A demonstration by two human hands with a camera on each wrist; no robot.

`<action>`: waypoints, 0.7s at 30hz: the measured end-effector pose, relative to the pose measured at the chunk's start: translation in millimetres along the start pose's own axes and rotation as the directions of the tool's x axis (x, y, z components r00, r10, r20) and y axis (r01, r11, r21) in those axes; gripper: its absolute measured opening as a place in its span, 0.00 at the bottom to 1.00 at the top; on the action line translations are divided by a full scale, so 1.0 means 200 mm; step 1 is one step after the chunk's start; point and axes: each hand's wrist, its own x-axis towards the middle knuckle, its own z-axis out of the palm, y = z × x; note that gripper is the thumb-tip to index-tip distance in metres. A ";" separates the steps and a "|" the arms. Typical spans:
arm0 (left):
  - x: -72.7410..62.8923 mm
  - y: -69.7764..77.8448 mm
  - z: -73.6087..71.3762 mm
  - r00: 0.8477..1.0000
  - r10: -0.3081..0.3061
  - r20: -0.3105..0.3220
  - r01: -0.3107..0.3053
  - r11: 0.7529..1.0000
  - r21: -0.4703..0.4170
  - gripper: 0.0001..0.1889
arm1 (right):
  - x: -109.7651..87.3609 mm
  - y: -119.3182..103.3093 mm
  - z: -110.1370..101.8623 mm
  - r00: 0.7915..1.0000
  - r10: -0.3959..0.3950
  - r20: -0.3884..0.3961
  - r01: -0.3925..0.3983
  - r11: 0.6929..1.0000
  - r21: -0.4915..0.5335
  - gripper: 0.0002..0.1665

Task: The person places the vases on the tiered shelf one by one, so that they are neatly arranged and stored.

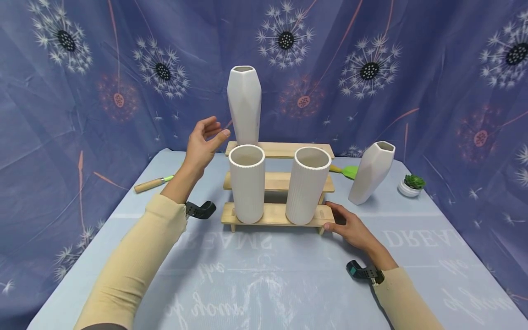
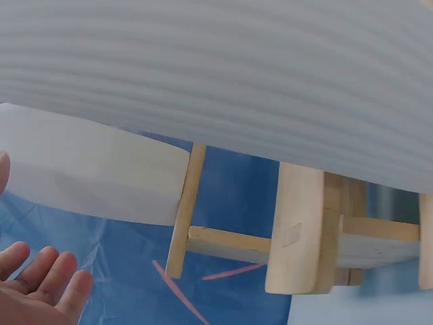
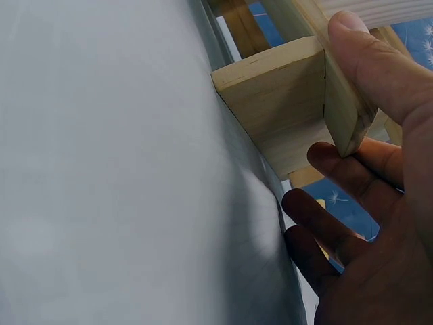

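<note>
A three-tier wooden stand [image 1: 274, 213] holds three white vases. The tall faceted vase [image 1: 244, 103] stands at the left of its top tier. On the bottom tier are two ribbed cylindrical vases, the left one [image 1: 246, 192] and the right one [image 1: 307, 192]. My left hand [image 1: 205, 144] is raised beside the faceted vase, fingers loosely bent and apart from it, with nothing in the grasp. In the left wrist view, the ribbed vase [image 2: 223, 74] fills the top. My right hand [image 3: 385, 210] pinches the bottom tier's right end, thumb above and index finger underneath.
Another white faceted vase [image 1: 373, 172] stands right of the stand. Behind it lies a green tool [image 1: 350, 172] with a yellow handle. A small potted plant [image 1: 412, 183] sits at the far right. At left, a wooden-handled tool [image 1: 148, 184] lies partly behind my forearm.
</note>
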 end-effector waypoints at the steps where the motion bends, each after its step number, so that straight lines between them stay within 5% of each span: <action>1: -0.01 -0.01 -0.01 1.000 0.005 -0.012 -0.005 1.000 -0.001 0.36 | 0.00 0.00 0.00 1.000 0.001 -0.001 -0.001 1.000 -0.002 0.47; 11: -0.18 -0.10 -0.06 0.997 0.061 -0.050 -0.060 0.998 0.008 0.30 | 0.00 0.00 0.00 1.000 0.012 0.011 -0.012 1.000 0.020 0.47; 21: -0.35 -0.25 -0.09 1.000 0.003 -0.010 -0.002 0.999 0.045 0.28 | 0.00 0.00 0.00 1.000 0.007 0.011 -0.007 1.000 0.022 0.47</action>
